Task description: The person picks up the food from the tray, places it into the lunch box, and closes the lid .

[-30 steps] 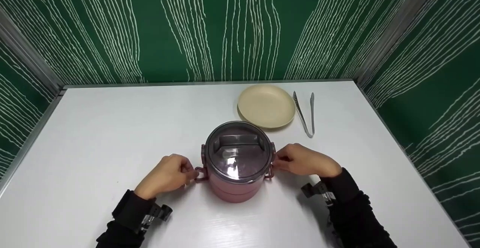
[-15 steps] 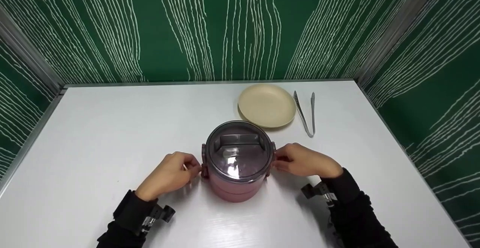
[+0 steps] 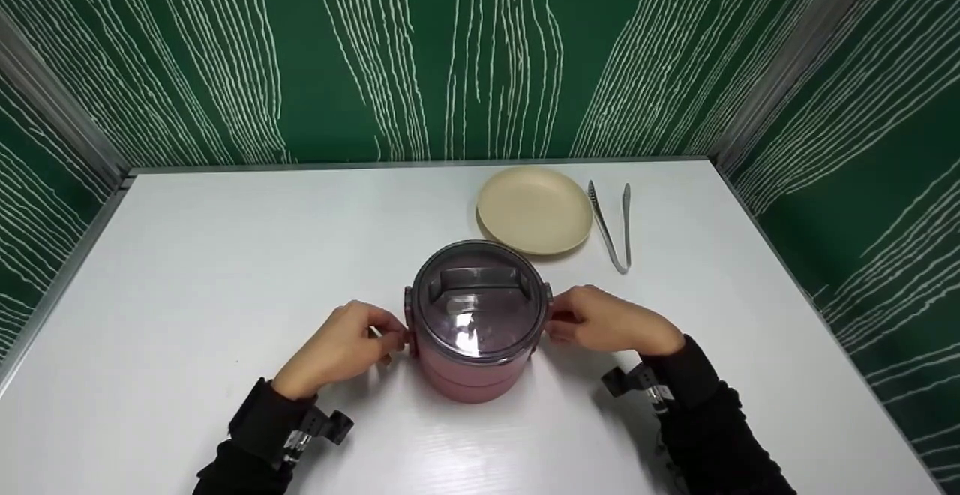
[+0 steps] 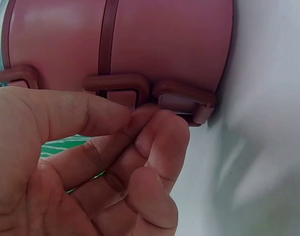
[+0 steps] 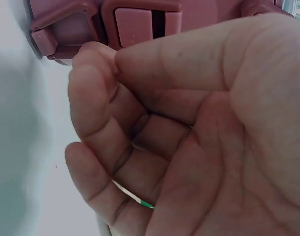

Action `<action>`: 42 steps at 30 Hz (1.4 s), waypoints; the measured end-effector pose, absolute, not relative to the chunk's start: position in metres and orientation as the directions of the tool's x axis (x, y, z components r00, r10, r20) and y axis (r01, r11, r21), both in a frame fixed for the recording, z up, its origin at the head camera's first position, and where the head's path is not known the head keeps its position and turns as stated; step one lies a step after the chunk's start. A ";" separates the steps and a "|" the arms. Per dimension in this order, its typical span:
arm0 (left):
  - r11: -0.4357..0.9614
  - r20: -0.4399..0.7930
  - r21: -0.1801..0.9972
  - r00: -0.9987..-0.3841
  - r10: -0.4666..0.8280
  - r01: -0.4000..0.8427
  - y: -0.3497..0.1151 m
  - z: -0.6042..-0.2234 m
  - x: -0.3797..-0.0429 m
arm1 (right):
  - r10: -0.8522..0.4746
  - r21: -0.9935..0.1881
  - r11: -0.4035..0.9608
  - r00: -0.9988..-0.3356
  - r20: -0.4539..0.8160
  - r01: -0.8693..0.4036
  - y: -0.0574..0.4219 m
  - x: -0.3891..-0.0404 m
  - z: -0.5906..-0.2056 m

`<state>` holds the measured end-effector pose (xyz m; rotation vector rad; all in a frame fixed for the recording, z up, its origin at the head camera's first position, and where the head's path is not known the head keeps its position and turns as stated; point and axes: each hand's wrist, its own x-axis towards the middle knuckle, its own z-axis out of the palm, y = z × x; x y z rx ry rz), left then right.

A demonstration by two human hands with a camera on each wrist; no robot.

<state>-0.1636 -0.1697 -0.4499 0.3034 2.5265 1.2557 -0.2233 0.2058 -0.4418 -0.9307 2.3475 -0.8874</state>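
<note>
Near the middle of the white table, a round pink stacked lunch box (image 3: 471,384) stands upright under a dark see-through lid (image 3: 480,307) with a moulded handle. Latches line its two sides. At its left side, my left hand (image 3: 345,345) has thumb and forefinger brought together on the lowest latch (image 4: 184,93), which lies against the wall. Opposite it, my right hand (image 3: 607,319) is at the lowest right latch (image 5: 66,17), thumb and fingertips together at its edge and the other fingers curled below. What lies inside the box is hidden by the lid's tint and glare.
Behind the lunch box is a beige plate (image 3: 534,210), partly overlapped by the lid in the head view. Metal tongs (image 3: 615,244) lie spread to its right. Green panels (image 3: 330,127) with white streaks wall the table's back and sides.
The lower latches on both sides, sticking out a second ago, have swung in against the lunch box. My left hand has shifted slightly right with its latch; my right hand has hardly moved.
</note>
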 end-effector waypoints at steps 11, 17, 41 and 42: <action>0.614 -0.147 0.784 -0.932 0.330 0.094 -0.171 -0.452 -0.165 | -0.727 -0.691 0.567 -0.666 -0.165 -0.448 0.207 -0.224 -0.442; 0.610 -0.133 0.785 -0.932 0.336 0.108 -0.172 -0.453 -0.164 | -0.729 -0.685 0.568 -0.665 -0.160 -0.457 0.208 -0.223 -0.440; 0.594 -0.138 0.797 -0.924 0.357 0.111 -0.168 -0.453 -0.164 | -0.708 -0.717 0.582 -0.673 -0.214 -0.384 0.203 -0.220 -0.442; 0.594 -0.138 0.797 -0.925 0.354 0.108 -0.168 -0.453 -0.164 | -0.709 -0.718 0.580 -0.672 -0.213 -0.384 0.203 -0.220 -0.442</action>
